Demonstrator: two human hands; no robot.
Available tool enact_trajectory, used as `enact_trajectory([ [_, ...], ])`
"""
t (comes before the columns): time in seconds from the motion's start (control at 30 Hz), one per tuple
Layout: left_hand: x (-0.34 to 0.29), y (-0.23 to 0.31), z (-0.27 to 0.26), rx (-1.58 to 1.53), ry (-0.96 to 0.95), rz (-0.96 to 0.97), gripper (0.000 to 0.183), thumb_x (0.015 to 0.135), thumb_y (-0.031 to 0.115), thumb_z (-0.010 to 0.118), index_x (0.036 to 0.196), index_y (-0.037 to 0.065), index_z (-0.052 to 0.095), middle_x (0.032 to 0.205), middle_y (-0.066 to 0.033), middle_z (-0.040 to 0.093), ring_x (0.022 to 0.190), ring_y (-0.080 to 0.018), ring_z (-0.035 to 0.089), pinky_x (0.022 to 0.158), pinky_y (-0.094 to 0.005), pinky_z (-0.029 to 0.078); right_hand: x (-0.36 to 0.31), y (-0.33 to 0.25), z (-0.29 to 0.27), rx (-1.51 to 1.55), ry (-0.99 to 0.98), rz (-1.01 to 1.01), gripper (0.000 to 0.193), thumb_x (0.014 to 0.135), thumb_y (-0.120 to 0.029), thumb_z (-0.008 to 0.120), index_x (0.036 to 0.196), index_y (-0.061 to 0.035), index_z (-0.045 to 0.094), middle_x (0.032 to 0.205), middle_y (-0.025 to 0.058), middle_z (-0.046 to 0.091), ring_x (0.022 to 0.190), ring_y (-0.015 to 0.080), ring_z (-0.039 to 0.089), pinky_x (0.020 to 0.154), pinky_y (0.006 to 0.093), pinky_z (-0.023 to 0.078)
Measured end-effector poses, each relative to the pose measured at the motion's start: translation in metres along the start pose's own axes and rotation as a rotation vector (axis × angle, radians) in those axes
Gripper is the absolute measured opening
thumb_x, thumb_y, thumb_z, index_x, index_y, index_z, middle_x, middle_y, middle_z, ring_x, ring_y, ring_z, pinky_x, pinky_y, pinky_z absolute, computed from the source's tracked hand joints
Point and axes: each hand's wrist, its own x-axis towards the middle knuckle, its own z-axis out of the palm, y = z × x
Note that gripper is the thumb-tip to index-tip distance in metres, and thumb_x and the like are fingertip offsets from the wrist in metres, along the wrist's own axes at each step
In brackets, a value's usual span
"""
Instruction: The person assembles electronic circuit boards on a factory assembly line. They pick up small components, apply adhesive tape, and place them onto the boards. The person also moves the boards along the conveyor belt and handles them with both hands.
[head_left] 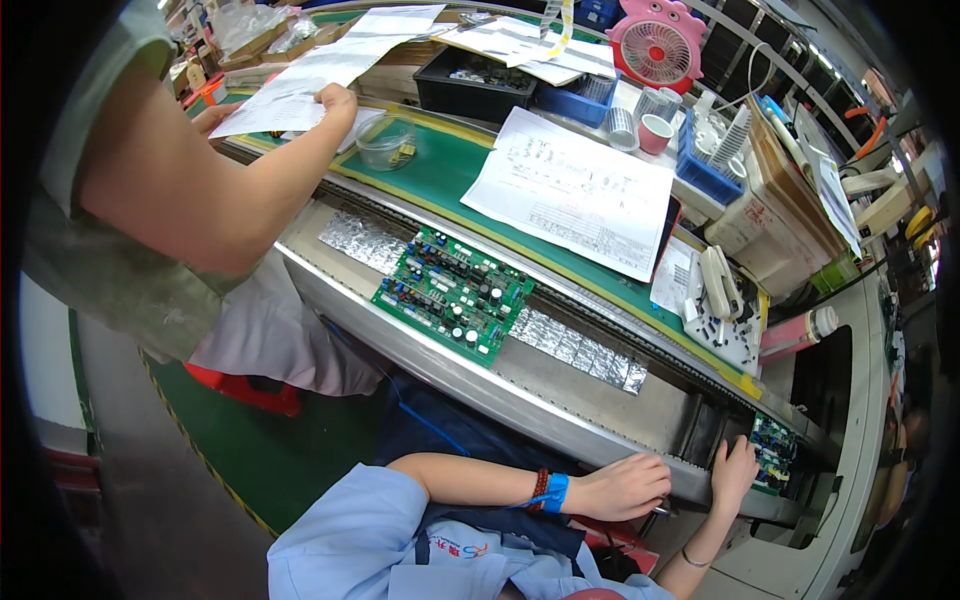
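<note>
My left hand (625,487), with a blue and a red band at the wrist, rests palm down on the front metal rail (480,385) of a conveyor line, fingers apart. My right hand (735,468) lies further right on the same rail, fingers spread, touching the left edge of a small green circuit board (773,452) at the dark end of the line. Neither hand clearly grips anything. A larger green circuit board (455,292) full of components lies on the conveyor, well left of both hands.
A co-worker in a grey-green shirt leans in from the left, one hand (335,100) on papers. A printed sheet (570,190) lies on the green mat. Behind are a clear tub (385,142), black tray (470,85), blue bins, cups and a pink fan (655,42).
</note>
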Motion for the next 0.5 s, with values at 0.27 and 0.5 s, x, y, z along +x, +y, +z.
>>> enact_trajectory([
  [0.27,0.019,-0.007,-0.005,0.013,-0.048,0.014,0.015,0.076,0.009,0.064,0.088,0.003,0.056,0.089,-0.0128,0.057,0.087,-0.0312,0.055,0.076,-0.0392,0.044,0.014,0.002,0.009,0.146,0.236,-0.113,0.023,0.078,-0.024,0.064,0.085,-0.0033,0.057,0.085,0.0175,0.059,0.081,0.0362,0.06,0.069,0.0463,0.048],
  [0.5,0.028,0.002,-0.005,0.022,-0.113,-0.035,0.018,0.074,0.005,0.066,0.091,0.003,0.058,0.093,-0.0103,0.058,0.089,-0.0302,0.054,0.087,-0.0404,0.044,0.009,0.02,0.016,0.052,0.152,0.033,0.024,0.078,-0.026,0.065,0.087,-0.0061,0.055,0.09,0.0111,0.056,0.091,0.0267,0.056,0.081,0.0396,0.04],
])
